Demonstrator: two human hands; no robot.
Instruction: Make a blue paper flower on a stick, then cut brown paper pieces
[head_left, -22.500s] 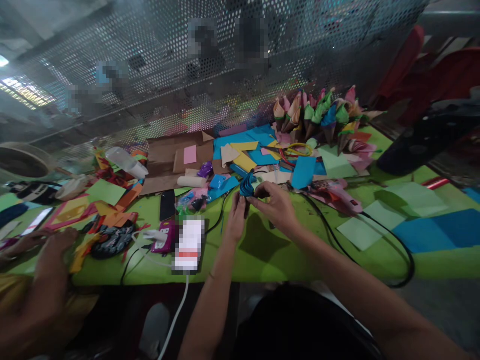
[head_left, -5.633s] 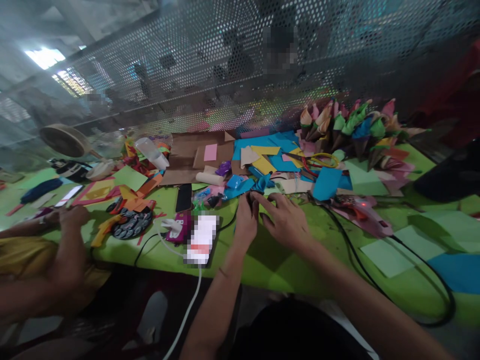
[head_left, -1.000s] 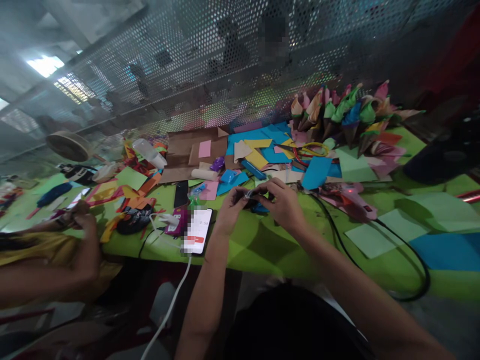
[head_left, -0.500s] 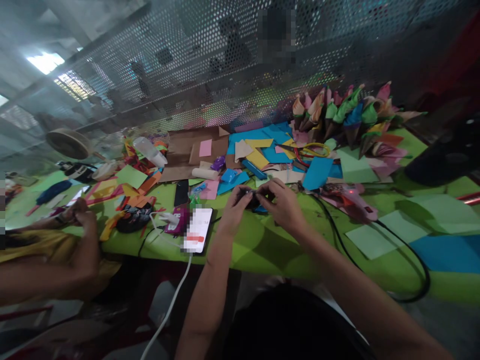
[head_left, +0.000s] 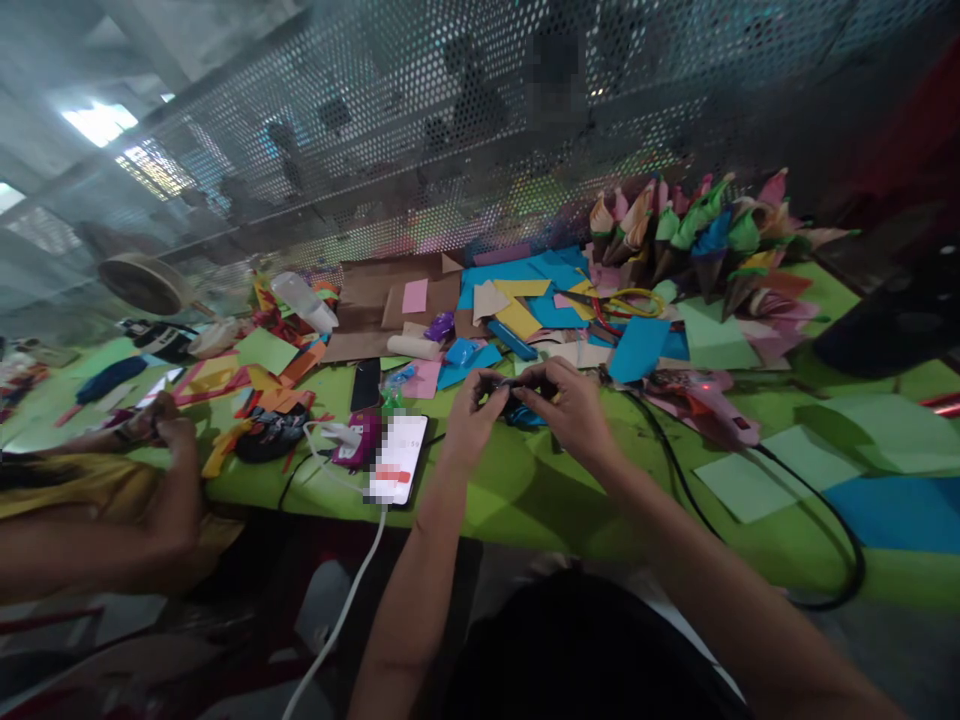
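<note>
Above the near part of the green table, my left hand (head_left: 471, 415) and my right hand (head_left: 564, 408) meet, fingertips pinched together. Between them is a small dark piece (head_left: 513, 386), mostly covered by the fingers; its kind cannot be made out. Something blue (head_left: 527, 416) shows just under the fingers of my right hand. Just beyond my hands lies a blue cutter-like tool (head_left: 512, 340). A pink glue gun (head_left: 709, 402) with a red light rests to the right of my right hand, its black cord looping toward the table's front edge.
A lit phone (head_left: 405, 465) on a white cable and a purple power adapter (head_left: 355, 440) lie left of my hands. Paper cones (head_left: 705, 265) stand at the back right. Yellow-handled scissors (head_left: 637, 302) lie among paper scraps. Another person's arm (head_left: 174, 490) rests at far left.
My fingers have shifted slightly around the small dark piece, and more of the blue thing beneath shows. The whole view has moved a little; other things stay in place.
</note>
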